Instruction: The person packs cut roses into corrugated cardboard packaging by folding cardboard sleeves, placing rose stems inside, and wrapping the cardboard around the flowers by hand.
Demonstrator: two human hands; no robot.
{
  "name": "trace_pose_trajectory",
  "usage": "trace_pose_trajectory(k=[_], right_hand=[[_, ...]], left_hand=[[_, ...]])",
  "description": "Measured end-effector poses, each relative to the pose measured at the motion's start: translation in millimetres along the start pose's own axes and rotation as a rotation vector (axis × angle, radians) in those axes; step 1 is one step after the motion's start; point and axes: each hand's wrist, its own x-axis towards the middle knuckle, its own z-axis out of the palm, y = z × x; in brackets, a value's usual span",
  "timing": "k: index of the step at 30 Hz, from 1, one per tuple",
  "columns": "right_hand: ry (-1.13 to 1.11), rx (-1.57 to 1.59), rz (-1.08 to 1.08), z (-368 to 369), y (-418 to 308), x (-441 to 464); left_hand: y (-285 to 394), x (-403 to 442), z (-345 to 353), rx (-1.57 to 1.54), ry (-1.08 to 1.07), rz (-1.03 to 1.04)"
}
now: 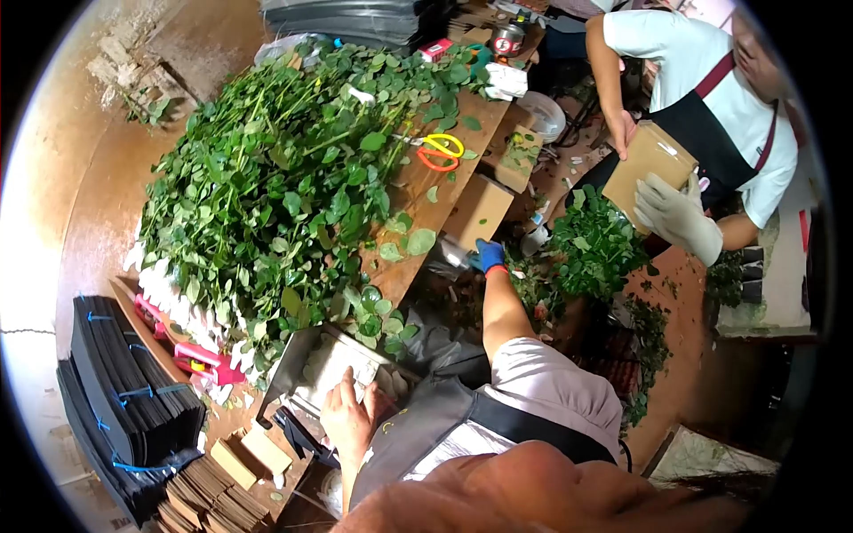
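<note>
My bare left hand (348, 410) has its fingers apart over an open box (327, 377) with pale contents, beside the table's lower edge. Past the table's right edge reaches my right hand (489, 255) in a blue glove, close to a cardboard box (480, 211) and some clear plastic; its small, dark fingers cannot be made out. A large heap of leafy green stems (275, 195) covers much of the wooden table (462, 142). Scissors with yellow and orange handles (440, 152) lie right of the heap.
At the right, a co-worker (729, 115) holds a cardboard piece (653, 164), one hand in a pale glove. Below it stands a leafy bunch (597, 244). Black strapped stacks (133, 400) and folded cardboard (213, 493) are at the lower left. A pink tool (209, 362) lies near the heap.
</note>
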Motion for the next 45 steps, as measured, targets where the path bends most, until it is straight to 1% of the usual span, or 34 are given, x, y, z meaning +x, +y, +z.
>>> trace_pose_trajectory(k=[2, 4, 5, 6, 7, 8, 10, 12, 13, 14, 16, 17, 18, 20, 22, 23, 24, 25, 26, 28, 29, 32, 33, 35, 36, 37, 38, 39, 40, 42, 44, 45], right_hand=[[0.053, -0.411, -0.310, -41.4, 17.8, 40.6], [0.033, -0.597, -0.517, -72.4, -38.8, -33.4], [0.058, -0.703, -0.637, -94.5, -39.7, -29.7], [0.117, -0.907, -0.629, -114.1, -69.3, -69.6], [0.161, -0.942, -0.683, -137.3, -78.7, -77.2], [0.254, -1.097, -0.664, -161.4, -95.6, -94.0], [0.331, -1.234, -0.660, -199.5, -137.0, -137.7], [0.307, -1.169, -0.868, -237.1, -160.5, -160.1], [0.218, -1.211, -0.812, -251.0, -177.8, -169.5], [0.203, -1.285, -1.007, -257.6, -191.6, -186.8], [-0.039, -1.336, -1.161, -235.7, -239.1, -260.4], [-0.106, -1.443, -1.274, -220.5, -256.5, -286.8], [-0.179, -1.550, -1.383, -205.2, -270.2, -310.6], [-0.204, -1.619, -1.462, -175.9, -290.7, -360.1], [-0.245, -1.701, -1.558, -156.2, -308.5, -400.5], [-0.271, -1.749, -1.614, -148.8, -317.7, -417.6], [-0.300, -1.799, -1.668, -143.8, -324.5, -429.2], [-0.380, -1.830, -1.598, -139.9, -331.5, -435.9], [-0.343, -1.845, -1.562, -136.9, -335.3, -447.1], [-0.276, -1.871, -1.486, -130.4, -344.4, -479.3], [-0.070, -1.848, -1.723, -129.7, -343.2, -490.4], [-0.210, -1.412, -2.071, -96.3, -357.3, -553.7], [-0.286, -1.411, -2.078, -85.8, -354.0, -559.5], [-0.447, -1.408, -2.078, -66.5, -344.6, -569.1], [-0.440, -1.566, -2.039, -54.4, -344.0, -570.5], [-0.435, -1.725, -1.994, -40.9, -346.2, -569.6], [-0.431, -1.883, -1.945, -28.7, -350.6, -568.1], [-0.500, -1.788, -2.190, -17.6, -359.8, -567.3], [-0.450, -1.764, -2.242, -6.5, -364.9, -574.5], [-0.337, -1.709, -2.343, 16.7, -380.5, -610.5], [-0.091, -1.100, -2.753, 38.2, -406.0, -631.8], [-0.098, -0.805, -2.862, 54.3, -423.1, -642.0]], left_hand=[[-3.6, 0.4, 4.4, -0.070, 0.023, 0.029], [-2.6, 1.4, 3.6, -0.093, 0.017, 0.029], [-0.2, 2.1, -0.5, -0.088, -0.029, 0.008], [0.6, 1.2, -3.5, -0.097, -0.027, 0.015], [1.0, 1.5, -5.4, -0.109, -0.023, 0.025], [1.0, 3.1, -6.0, -0.123, -0.018, 0.040], [-4.3, 0.5, -1.6, -0.244, 0.044, 0.072], [-4.7, 4.5, -2.8, -0.365, 0.126, 0.135], [-1.9, 8.3, -2.1, -0.382, 0.181, 0.172], [4.4, 13.6, -4.3, -0.408, 0.191, 0.203], [21.9, 28.0, -6.1, -0.549, 0.149, 0.245], [26.0, 35.4, 3.6, -0.685, 0.091, 0.221], [35.1, 45.0, 8.7, -0.825, 0.012, 0.241], [63.4, 54.8, -1.2, -0.795, -0.090, 0.343], [78.2, 63.2, 9.3, -0.818, -0.121, 0.531], [91.9, 66.9, 3.9, -0.938, -0.146, 0.569], [102.4, 59.2, -5.4, -1.059, -0.134, 0.468], [94.1, 67.8, 13.4, -1.133, -0.170, 0.399], [84.8, 76.0, 31.4, -1.204, -0.210, 0.327], [94.2, 75.5, 19.9, -1.235, -0.055, 0.356], [93.4, 77.3, 18.8, -1.209, -0.021, 0.379], [100.0, 74.3, -2.2, -1.099, 0.040, 0.419], [102.2, 72.1, -12.7, -1.057, 0.052, 0.425], [97.1, 70.3, -24.3, -1.000, 0.181, 0.480], [96.4, 66.9, -36.1, -0.968, 0.243, 0.503], [98.7, 63.2, -49.0, -1.027, 0.353, 0.569], [96.8, 62.7, -55.9, -1.007, 0.421, 0.582], [89.2, 63.2, -58.8, -1.023, 0.404, 0.536], [79.4, 64.1, -61.5, -1.038, 0.387, 0.491], [67.4, 69.4, -64.1, -0.985, 0.436, 0.489], [39.2, 70.9, -58.9, -0.679, 0.218, 0.246], [19.7, 77.8, -42.8, -0.515, 0.342, 0.384]])
